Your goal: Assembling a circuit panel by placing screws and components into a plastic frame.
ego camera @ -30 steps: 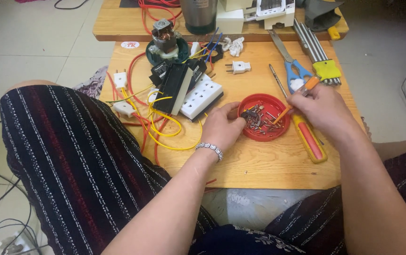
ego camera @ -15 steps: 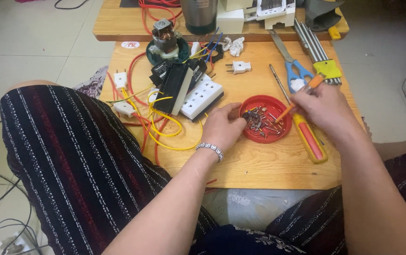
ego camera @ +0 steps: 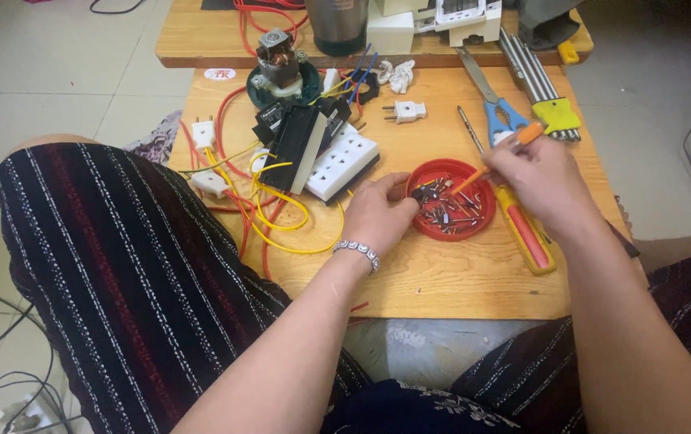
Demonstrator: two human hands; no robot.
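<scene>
A round red dish [ego camera: 474, 229] of several small screws and metal parts sits on a low wooden table [ego camera: 442, 281]. My left hand [ego camera: 379, 210] rests at the dish's left rim and pinches a small dark part at its fingertips. My right hand [ego camera: 537, 183] is over the right rim, holding a small orange-handled screwdriver [ego camera: 522, 137] whose tip points down into the dish. A silver bracelet [ego camera: 357, 251] circles my left wrist.
A red-and-yellow screwdriver [ego camera: 529, 233] lies right of the dish. Blue-handled scissors [ego camera: 494, 108], a white power strip [ego camera: 344, 165] with a black block, yellow and red wires [ego camera: 281, 217], white plugs and a small motor [ego camera: 279, 60] fill the far side. My striped-trousered knees flank the table.
My left fingers have closed on a small dark part at the dish's edge. My right hand has shifted slightly with the orange screwdriver.
</scene>
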